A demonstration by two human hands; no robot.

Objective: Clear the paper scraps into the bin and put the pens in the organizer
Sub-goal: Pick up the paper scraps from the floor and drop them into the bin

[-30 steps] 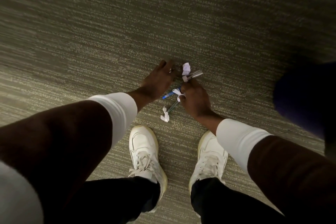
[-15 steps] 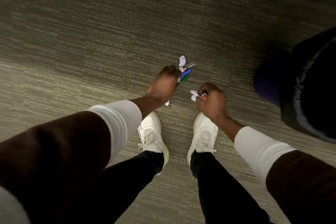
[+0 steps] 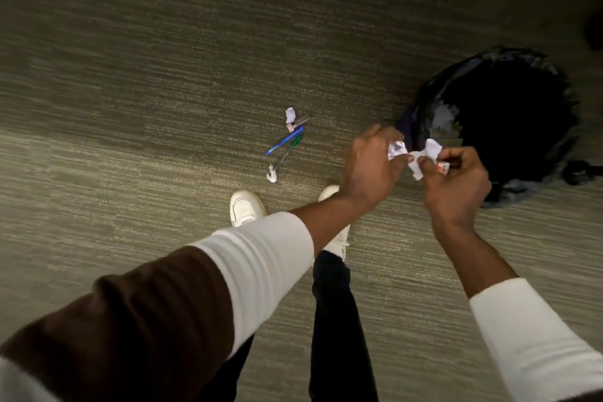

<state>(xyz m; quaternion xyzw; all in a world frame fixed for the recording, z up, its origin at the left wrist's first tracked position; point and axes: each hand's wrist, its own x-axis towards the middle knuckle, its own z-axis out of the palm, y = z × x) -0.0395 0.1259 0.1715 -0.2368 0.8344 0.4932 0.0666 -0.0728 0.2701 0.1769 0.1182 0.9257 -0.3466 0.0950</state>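
A striped grey carpet (image 3: pixel 163 108) is seen from above. Crumpled paper scraps (image 3: pixel 424 153) are pinched between the left hand (image 3: pixel 372 170) and right hand (image 3: pixel 456 186), both closed, just beside the black-lined bin (image 3: pixel 567 127). A blue pen (image 3: pixel 284 140), a green pen (image 3: pixel 288 150) and two loose scraps (image 3: pixel 290 114) are left on the carpet.

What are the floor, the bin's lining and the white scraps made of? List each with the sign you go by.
Floor: looks like low-pile carpet, matte, with fine striped fibres in grey-green.
Bin lining: probably thin black plastic film; it wrinkles at the rim and shows glossy glints.
White scraps held between the left hand and right hand: paper, matte, crumpled with sharp creases.
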